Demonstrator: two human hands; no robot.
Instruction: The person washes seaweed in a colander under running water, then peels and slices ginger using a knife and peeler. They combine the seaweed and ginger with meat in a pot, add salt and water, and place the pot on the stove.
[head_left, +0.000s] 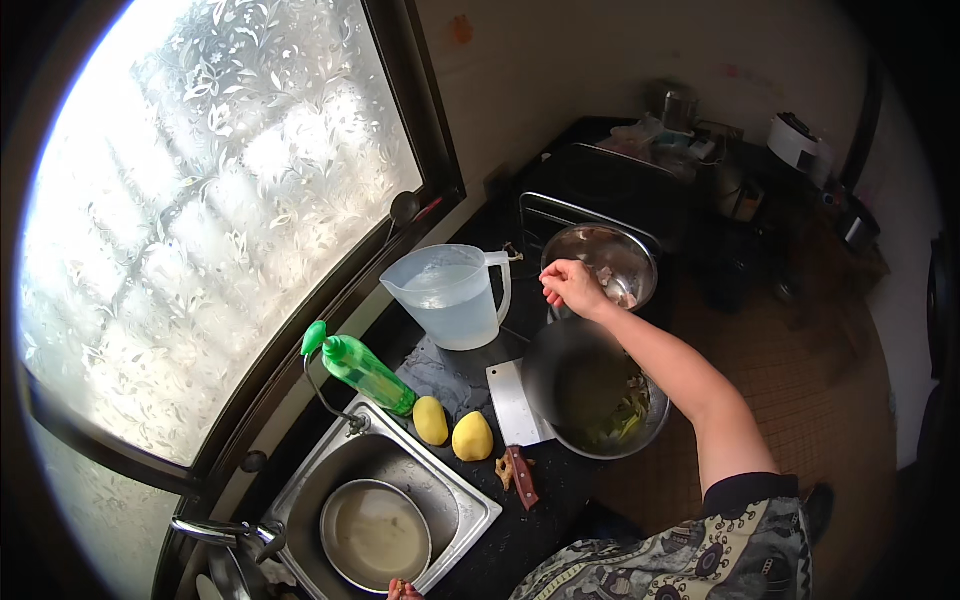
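My right hand (574, 289) hangs over the near edge of a stainless steel bowl (551, 251) with pieces of what looks like raw meat (626, 300) inside. Its fingers are curled together; whether they pinch anything is hidden. At the bottom edge only the fingertips of my left hand (405, 591) show, around a small brown piece (401, 583), perhaps ginger. Below my right forearm is a round basin (664, 420) with green leafy scraps (630, 412), partly blurred. A cleaver (516, 405) with a wooden handle (523, 480) lies beside it, its handle near a knobbly ginger-like piece (505, 470).
Two peeled potatoes (472, 436) sit beside a green spray bottle (367, 371). A plastic jug (450, 300) of water stands behind them. In the steel sink (450, 517) rests a metal bowl (375, 532) of cloudy water, near the faucet (225, 531). A rice cooker (791, 141) stands far back.
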